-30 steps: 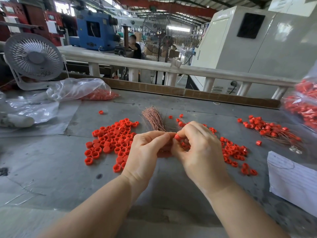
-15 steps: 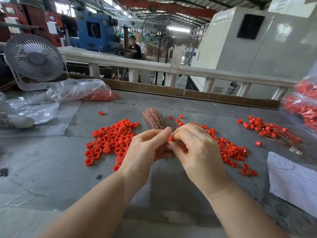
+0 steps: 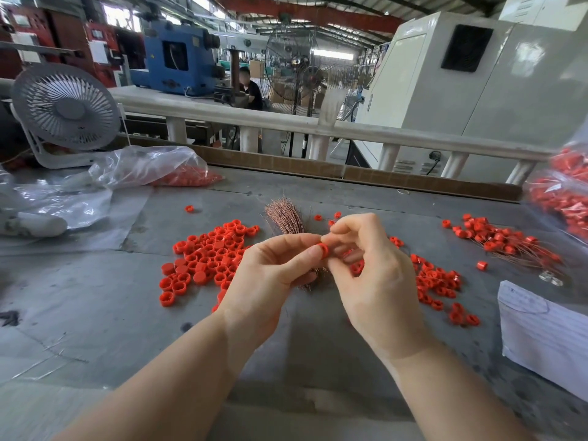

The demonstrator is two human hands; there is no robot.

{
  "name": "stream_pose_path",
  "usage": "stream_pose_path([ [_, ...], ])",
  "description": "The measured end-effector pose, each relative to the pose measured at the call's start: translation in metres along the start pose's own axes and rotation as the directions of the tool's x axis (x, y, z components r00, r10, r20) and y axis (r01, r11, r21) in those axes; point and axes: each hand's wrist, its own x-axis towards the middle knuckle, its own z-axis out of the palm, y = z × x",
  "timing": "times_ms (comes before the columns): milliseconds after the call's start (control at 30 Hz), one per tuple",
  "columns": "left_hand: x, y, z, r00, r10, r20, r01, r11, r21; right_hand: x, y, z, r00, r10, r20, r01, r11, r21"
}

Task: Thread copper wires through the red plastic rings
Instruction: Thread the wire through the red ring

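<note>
Just before the copper wire bundle (image 3: 284, 214), both hands, left hand (image 3: 273, 275) and right hand (image 3: 372, 275), pinch one red ring (image 3: 323, 250): light, stiff, likely slippery, best held by its rim.

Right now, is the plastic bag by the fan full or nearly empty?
Nearly empty: the clear plastic bag lies flat and crumpled, with red rings only at one end.

- left hand (image 3: 270, 272) covers most of the copper wire bundle (image 3: 284, 214)
- bag of red rings (image 3: 563, 198) cut off at right edge
- any wire inside the pinched ring (image 3: 323, 250): too small to tell
</note>
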Motion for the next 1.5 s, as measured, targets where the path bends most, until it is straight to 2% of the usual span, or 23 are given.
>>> stream_pose_path([
  [167,0.0005,-0.0004,0.001,0.989,0.135,-0.053,-0.132,0.99,0.058,0.0023,0.0034,0.0032,0.989,0.141,-0.052,-0.134,0.984,0.119],
  [367,-0.0003,0.0002,0.0019,0.975,0.219,-0.032,-0.214,0.97,0.12,0.0041,0.0049,0.0018,0.963,0.267,0.04,-0.27,0.947,0.177],
  [567,-0.0014,0.0,0.0026,0.977,0.212,0.031,-0.214,0.958,0.192,0.0039,0.0022,0.0013,0.963,0.26,0.076,-0.27,0.946,0.179],
  [867,0.0,-0.0016,0.0023,0.982,0.173,0.073,-0.184,0.967,0.179,0.0029,0.0007,0.0018,0.97,0.214,0.113,-0.229,0.962,0.147],
  [1000,-0.0007,-0.0008,0.0014,0.982,0.176,0.069,-0.184,0.973,0.141,0.0031,-0.0004,0.0009,0.969,0.216,0.12,-0.232,0.962,0.144],
  [1100,-0.0007,0.0002,0.001,0.986,0.158,0.055,-0.16,0.986,0.048,0.0034,-0.0018,0.0004,0.974,0.209,0.09,-0.22,0.966,0.138],
  [1233,-0.0002,-0.0005,-0.0004,0.995,0.094,0.031,-0.092,0.994,-0.06,0.0056,-0.0026,-0.0016,0.965,0.246,-0.095,-0.231,0.961,0.151],
  [1300,0.0003,-0.0007,-0.0008,0.997,0.061,0.036,-0.057,0.993,-0.106,0.0067,-0.0022,-0.0028,0.945,0.298,-0.137,-0.275,0.947,0.17],
  [1500,0.0014,0.0017,-0.0022,0.996,0.029,0.079,-0.013,0.982,-0.19,0.0073,0.0006,-0.0016,0.926,0.372,-0.065,-0.357,0.919,0.169],
])
